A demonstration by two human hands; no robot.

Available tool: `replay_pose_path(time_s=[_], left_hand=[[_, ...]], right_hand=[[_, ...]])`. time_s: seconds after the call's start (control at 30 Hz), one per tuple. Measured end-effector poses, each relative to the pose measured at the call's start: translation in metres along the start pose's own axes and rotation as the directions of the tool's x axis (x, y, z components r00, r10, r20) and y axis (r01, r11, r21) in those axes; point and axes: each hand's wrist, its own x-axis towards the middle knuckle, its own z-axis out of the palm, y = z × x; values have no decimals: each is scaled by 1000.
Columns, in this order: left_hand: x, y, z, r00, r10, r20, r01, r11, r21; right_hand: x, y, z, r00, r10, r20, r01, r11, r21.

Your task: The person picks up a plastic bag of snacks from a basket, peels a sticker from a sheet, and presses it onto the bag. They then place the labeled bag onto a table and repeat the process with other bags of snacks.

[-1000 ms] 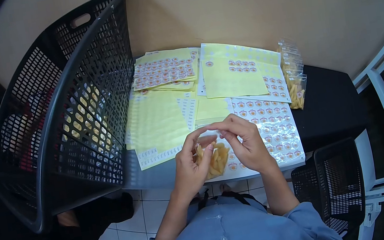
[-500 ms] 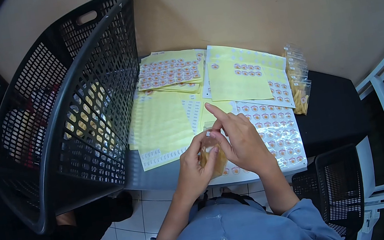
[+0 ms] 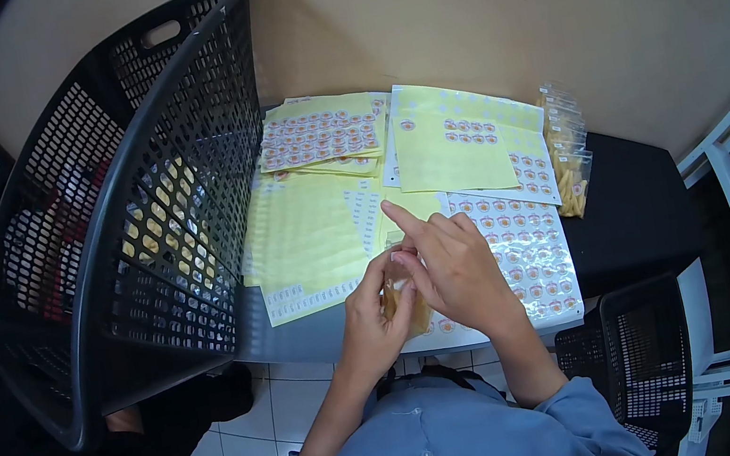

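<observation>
In front of my body I hold a small clear plastic bag [image 3: 415, 315] with yellowish pieces inside, near the table's front edge. My left hand [image 3: 370, 323] is closed round its left side, with the thumb lying across the front. At the top of the bag, my right hand [image 3: 458, 271] presses with its thumb, while its index finger points out over the sheets. Whatever is under that thumb is hidden. Beneath and beside the right hand lies a white sheet of round orange-and-red stickers [image 3: 534, 268].
A large black perforated crate [image 3: 150, 138] stands at the left, yellow packets showing through its wall. Yellow backing sheets [image 3: 300, 238] and sticker sheets [image 3: 317, 135] cover the table. Filled bags [image 3: 572, 166] lie in a row at right. A black basket [image 3: 634, 357] is below. A person's dark-clothed leg [image 3: 194, 417] is lower left.
My right thumb has shifted slightly over the bag's top and now covers the small white patch seen there before. The right index finger has moved slightly left. Both hands stay on the bag.
</observation>
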Motion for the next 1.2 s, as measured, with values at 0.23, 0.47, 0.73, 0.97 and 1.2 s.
replay_pose_path(time_s=[0.23, 0.47, 0.73, 0.97, 1.2], left_hand=[[-2, 2, 4, 1000, -9, -1, 9, 999, -48], [-1, -1, 4, 997, -39, -72, 24, 980, -196], [-4, -6, 15, 997, -32, 66, 47, 970, -240], [-7, -13, 19, 987, -41, 157, 101, 911, -399], [-7, -12, 27, 990, -141, 13, 138, 939, -315]], right_hand=[[-3, -1, 0, 997, 73, -15, -73, 997, -23], [-8, 8, -3, 975, 217, -53, -218, 976, -21], [-19, 7, 3, 938, 343, -52, -314, 903, 292], [-39, 14, -4, 908, 407, -102, -359, 878, 317], [-54, 30, -12, 907, 419, -46, -346, 803, 485]])
